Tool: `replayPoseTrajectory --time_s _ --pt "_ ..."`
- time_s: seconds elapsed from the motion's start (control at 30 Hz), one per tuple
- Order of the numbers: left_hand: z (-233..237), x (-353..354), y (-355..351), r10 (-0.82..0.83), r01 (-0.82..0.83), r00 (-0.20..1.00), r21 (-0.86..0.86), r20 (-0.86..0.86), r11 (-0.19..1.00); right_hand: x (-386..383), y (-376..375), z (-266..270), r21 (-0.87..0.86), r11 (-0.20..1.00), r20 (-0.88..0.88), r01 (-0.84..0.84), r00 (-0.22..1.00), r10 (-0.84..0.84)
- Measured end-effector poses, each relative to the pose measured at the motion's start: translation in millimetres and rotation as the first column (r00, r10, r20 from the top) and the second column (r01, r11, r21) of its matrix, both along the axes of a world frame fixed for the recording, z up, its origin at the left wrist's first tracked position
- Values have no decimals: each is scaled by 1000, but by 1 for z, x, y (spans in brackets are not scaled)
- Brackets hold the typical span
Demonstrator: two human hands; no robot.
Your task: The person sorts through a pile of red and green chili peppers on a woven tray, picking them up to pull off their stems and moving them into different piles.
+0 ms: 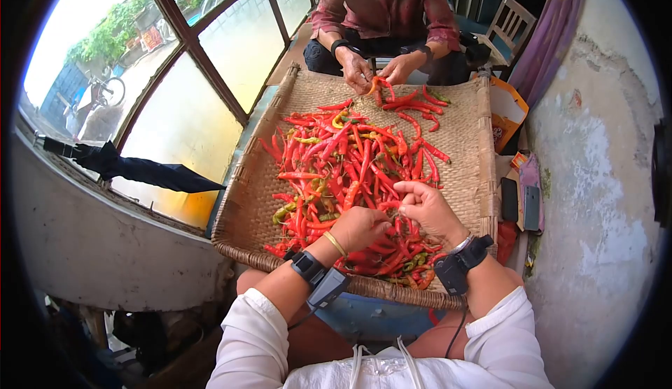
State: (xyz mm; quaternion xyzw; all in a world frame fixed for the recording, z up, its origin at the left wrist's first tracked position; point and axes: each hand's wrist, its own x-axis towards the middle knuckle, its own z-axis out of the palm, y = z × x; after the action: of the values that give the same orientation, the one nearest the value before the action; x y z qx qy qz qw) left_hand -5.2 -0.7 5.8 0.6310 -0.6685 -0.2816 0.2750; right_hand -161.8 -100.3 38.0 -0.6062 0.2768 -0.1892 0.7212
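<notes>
Red peppers (pixel 364 158), with a few yellow-green ones among them, lie heaped on a woven tray (pixel 262 200). Over the near part of the heap, my left hand (pixel 359 230) has its fingers curled together on a red pepper. My right hand (pixel 428 210) is just to its right, thumb and forefinger pinched near the other end of the same pepper, its stem too small to make out. Both wrists carry strapped devices.
Across the tray a person (pixel 385 11) holds peppers in both hands. A folded umbrella (pixel 147 168) lies at the left by the window. Phones (pixel 532 208) rest at the right beside the wall. A wooden chair (pixel 509 32) stands behind.
</notes>
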Motion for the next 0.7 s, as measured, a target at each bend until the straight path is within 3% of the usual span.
replayPoseTrajectory --time_s 0.13,0.2,0.27,0.3,0.37,0.4,0.47,0.53,0.6,0.67,0.7 --pt "3 2 1 -10 4 998 95 59 996 -14 -33 6 32 985 205 167 964 -170" --pt "-1 3 4 -73 54 962 78 265 996 -13 -44 9 103 973 276 206 934 -227" --pt "1 4 3 -92 60 949 113 300 992 -15 -46 10 152 910 349 385 841 -414" --pt "-1 6 3 -105 76 948 105 302 992 -14 -47 4 164 907 332 387 844 -421" --pt "-3 9 4 -169 106 919 192 355 976 -15 -49 -13 54 852 72 521 849 -523" --pt "-3 10 5 -206 128 908 228 365 965 -15 -47 -21 58 850 64 523 848 -526" --pt "0 9 8 -222 144 897 222 381 964 -11 -40 -35 -170 982 -185 78 977 -109" --pt "5 8 9 -234 157 886 215 401 964 -5 -28 -44 -362 883 -405 -300 903 142" --pt "7 6 10 -245 150 844 228 477 962 0 -6 -42 -425 826 -498 -370 857 128" --pt "2 6 10 -233 145 839 212 491 966 2 6 -52 -677 586 -484 -445 869 101" --pt "1 5 10 -229 133 835 219 500 966 2 9 -54 -659 588 -526 -469 846 86"
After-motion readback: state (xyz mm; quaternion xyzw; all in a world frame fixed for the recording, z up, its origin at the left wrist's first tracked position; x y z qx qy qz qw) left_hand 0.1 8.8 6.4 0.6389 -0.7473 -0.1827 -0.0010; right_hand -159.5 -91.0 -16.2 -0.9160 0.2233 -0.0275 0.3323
